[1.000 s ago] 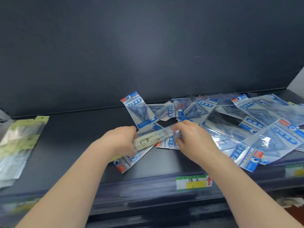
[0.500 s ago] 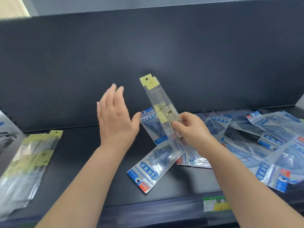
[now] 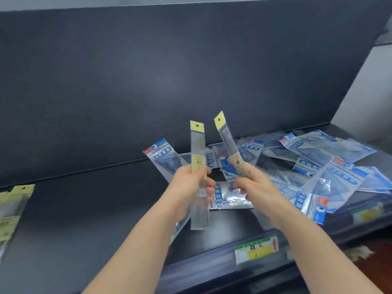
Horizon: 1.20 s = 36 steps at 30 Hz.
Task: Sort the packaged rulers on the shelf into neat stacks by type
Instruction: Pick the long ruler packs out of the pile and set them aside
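Head view: we are facing the shelf (image 3: 95,219), where the blue pile (image 3: 331,179) is sprawling unsorted. Well left of the pile the yellow stack (image 3: 8,221) is lying, likely awaiting more. In front of the pile our left hand (image 3: 191,185) is gripping the left ruler (image 3: 197,143) and our right hand (image 3: 256,187) is gripping the right ruler (image 3: 227,141), both roughly upright, clear of the pile, probably for squaring together.

Dim even light, soft glow on back panel (image 3: 167,81), motion blur lower right, edges bowed
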{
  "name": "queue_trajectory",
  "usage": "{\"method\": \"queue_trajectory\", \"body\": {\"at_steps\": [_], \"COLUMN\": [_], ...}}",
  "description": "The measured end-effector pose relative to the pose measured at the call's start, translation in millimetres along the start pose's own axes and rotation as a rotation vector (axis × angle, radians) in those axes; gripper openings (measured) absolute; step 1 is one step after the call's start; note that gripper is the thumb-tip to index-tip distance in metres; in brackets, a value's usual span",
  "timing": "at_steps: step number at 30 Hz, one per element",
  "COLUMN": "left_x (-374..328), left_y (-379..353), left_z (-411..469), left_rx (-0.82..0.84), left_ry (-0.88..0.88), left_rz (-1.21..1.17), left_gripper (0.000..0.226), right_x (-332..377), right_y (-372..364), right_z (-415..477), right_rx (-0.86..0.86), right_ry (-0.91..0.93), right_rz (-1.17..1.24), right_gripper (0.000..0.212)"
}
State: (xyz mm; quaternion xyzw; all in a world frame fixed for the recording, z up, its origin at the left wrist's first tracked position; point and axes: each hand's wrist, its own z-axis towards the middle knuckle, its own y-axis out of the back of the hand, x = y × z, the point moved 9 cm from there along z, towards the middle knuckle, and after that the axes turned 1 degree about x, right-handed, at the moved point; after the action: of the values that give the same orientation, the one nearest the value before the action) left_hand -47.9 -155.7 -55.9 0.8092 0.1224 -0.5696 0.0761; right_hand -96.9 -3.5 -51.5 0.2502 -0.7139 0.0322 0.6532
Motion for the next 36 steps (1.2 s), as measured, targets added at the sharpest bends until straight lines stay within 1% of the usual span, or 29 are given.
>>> {"method": "queue_trajectory", "body": {"at_steps": [1,3,5,6,8,9,11,12,14,16,18,19,22,24,27,30,32,34,36], "left_x": [2.5,6.1,8.4,9.3,8.7,7.9,6.1,6.2,6.4,6.2,3.3,0.3,-7.0,-9.4,-9.5,-4.3,-2.8,-2.6,-4.1], "left_y": [-11.9,-35.0,-55.7,-65.2,-82.6,-91.2,-109.4,-121.0,-148.0,-169.4,-183.5,-189.4,-210.2,-225.1,-239.5,-246.0,-247.0,-246.8,-244.4], "left_z": [-0.3,2.7,7.2,9.3,11.2,10.4,8.8,8.7,6.8,6.9,9.8,11.0,17.8,20.9,23.3,24.7,26.5,30.0,36.9], "left_rx": [0.018,0.026,0.008,-0.002,-0.018,-0.02,-0.001,0.022,0.071,0.043,-0.046,-0.087,-0.14,-0.144,-0.165,-0.195,-0.208,-0.214,-0.214], "left_ry": [0.012,0.019,0.019,0.019,0.018,0.019,0.012,0.008,0.001,-0.01,-0.03,-0.043,-0.041,-0.034,-0.068,-0.063,-0.045,-0.022,-0.02], "left_rz": [-0.006,-0.016,-0.021,-0.029,-0.069,-0.081,-0.047,-0.02,0.024,0.063,0.097,0.088,-0.02,-0.06,0.022,0.07,0.076,0.062,0.085], "left_gripper": [0.021,0.023,0.024,0.025,0.027,0.027,0.027,0.026,0.022,0.019,0.017,0.016,0.017,0.017,0.016,0.015,0.016,0.015,0.014], "right_x": [-2.5,-9.1,-14.6,-16.1,-19.4,-23.0,-31.2,-34.4,-33.6,-31.2,-30.8,-32.2,-40.3,-50.0,-77.1,-99.9,-103.2,-97.0,-84.7], "right_y": [3.2,12.5,27.0,34.8,53.3,66.9,92.3,101.5,111.4,120.1,136.8,150.8,213.6,244.4,262.2,257.0,242.8,231.1,234.1], "right_z": [-2.2,-5.0,-4.7,-3.3,-3.9,-4.9,-6.5,-6.5,-6.6,-7.0,-10.2,-10.8,-11.8,-9.6,2.2,12.1,15.8,21.5,32.1], "right_rx": [0.018,0.032,0.02,0.015,-0.014,-0.049,-0.102,-0.1,-0.047,0.008,0.036,0.016,-0.188,-0.248,-0.187,-0.06,0.004,0.051,0.074], "right_ry": [-0.01,-0.085,-0.121,-0.104,-0.063,-0.048,-0.027,-0.015,0.042,0.119,0.17,0.175,0.148,0.154,0.162,0.132,0.169,0.206,0.186], "right_rz": [0.025,0.111,0.139,0.112,0.058,0.051,0.076,0.088,0.066,-0.046,-0.214,-0.319,-0.682,-0.79,-0.973,-0.987,-0.993,-0.963,-0.776], "right_gripper": [0.036,0.019,0.02,0.02,0.029,0.028,0.018,0.016,0.021,0.03,0.032,0.031,0.031,0.033,0.039,0.044,0.043,0.039,0.037]}}
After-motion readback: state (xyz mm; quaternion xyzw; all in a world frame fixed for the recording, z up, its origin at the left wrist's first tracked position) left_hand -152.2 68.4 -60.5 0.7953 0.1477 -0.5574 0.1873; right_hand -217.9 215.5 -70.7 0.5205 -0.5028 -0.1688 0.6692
